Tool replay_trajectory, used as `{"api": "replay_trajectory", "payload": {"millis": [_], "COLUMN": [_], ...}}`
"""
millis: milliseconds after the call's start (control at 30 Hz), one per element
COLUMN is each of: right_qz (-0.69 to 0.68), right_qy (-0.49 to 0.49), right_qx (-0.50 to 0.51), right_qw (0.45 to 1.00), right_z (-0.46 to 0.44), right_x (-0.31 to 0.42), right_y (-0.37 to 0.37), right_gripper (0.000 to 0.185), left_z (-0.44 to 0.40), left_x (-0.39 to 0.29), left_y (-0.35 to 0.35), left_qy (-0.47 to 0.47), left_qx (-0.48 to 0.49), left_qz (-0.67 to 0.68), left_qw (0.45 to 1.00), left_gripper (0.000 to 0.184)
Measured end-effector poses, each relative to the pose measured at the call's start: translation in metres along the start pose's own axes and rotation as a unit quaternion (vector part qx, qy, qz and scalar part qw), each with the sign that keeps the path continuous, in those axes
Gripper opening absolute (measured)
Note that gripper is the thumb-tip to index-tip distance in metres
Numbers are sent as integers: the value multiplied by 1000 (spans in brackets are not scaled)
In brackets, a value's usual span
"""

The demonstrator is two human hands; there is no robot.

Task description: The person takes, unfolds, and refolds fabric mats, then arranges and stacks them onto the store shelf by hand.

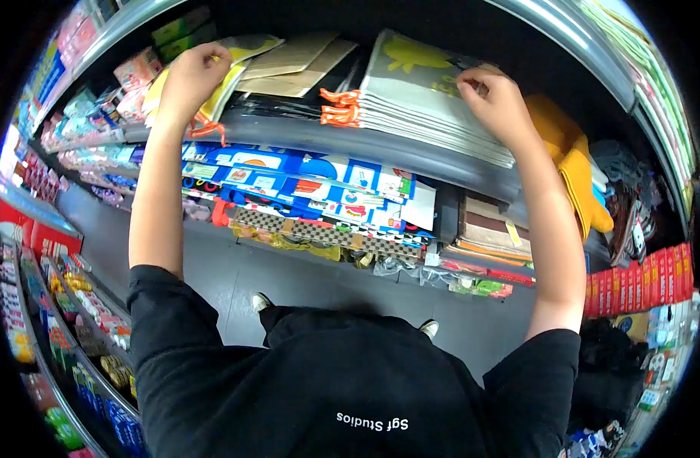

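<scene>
My left hand (pixel 200 72) is closed, fingers curled, over a yellow and white bag (pixel 239 67) on the left of the shelf; the bag's orange handle hangs below my wrist. My right hand (pixel 489 95) is also closed at the right side of a neat stack of flat grey bags (pixel 419 84). The top bag has a yellow print, and orange handles (pixel 340 107) stick out at the stack's left. What the right fingertips pinch, if anything, is hidden. Between my hands lie brown flat bags (pixel 300 65) and dark glossy packets (pixel 277 105).
A lower shelf holds blue patterned bags (pixel 304 175) and checkered bags (pixel 327 233). Mustard-yellow cloth (pixel 567 160) hangs at the right, above red packets (pixel 644 278). Pink and blue packs (pixel 90 122) fill the left end. Another stocked rack (pixel 98 328) stands behind on the left. Grey floor (pixel 220 271) shows below.
</scene>
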State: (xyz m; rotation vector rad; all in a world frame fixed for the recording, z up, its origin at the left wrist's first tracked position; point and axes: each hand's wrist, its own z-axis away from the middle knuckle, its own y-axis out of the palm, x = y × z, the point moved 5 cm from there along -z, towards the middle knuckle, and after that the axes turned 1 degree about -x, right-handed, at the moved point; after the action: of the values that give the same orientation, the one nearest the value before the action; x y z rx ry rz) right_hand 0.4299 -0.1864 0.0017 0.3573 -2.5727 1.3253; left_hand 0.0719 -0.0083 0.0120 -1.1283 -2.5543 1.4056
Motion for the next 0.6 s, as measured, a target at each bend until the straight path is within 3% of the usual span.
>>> {"api": "replay_trajectory", "payload": {"millis": [100,233,333,367,433,500,600], "right_qz": [-15,-19,-43,-47,-50,-62,-75], "right_qy": [-26,-78,-53,-58,-57,-56,-53], "right_qx": [26,21,38,40,37,36,47], "right_qw": [999,997,997,996,996,996,995], "right_z": [-1,1,8,10,15,19,25], "right_x": [20,38,44,45,45,46,45], "right_y": [10,15,17,18,18,16,16], "right_gripper": [19,17,16,16,16,15,15], "left_z": [2,11,16,18,22,25,29], "left_x": [49,96,142,156,179,201,205], "left_y": [-20,-29,-32,-33,-27,-11,-12], "left_qy": [-33,-34,-132,-120,-186,-231,-260], "left_qx": [-38,-10,9,-13,14,55,38], "left_qz": [-17,-44,-101,-117,-95,23,27], "left_qw": [999,998,986,986,978,971,964], "left_gripper": [26,32,30,30,30,33,34]}}
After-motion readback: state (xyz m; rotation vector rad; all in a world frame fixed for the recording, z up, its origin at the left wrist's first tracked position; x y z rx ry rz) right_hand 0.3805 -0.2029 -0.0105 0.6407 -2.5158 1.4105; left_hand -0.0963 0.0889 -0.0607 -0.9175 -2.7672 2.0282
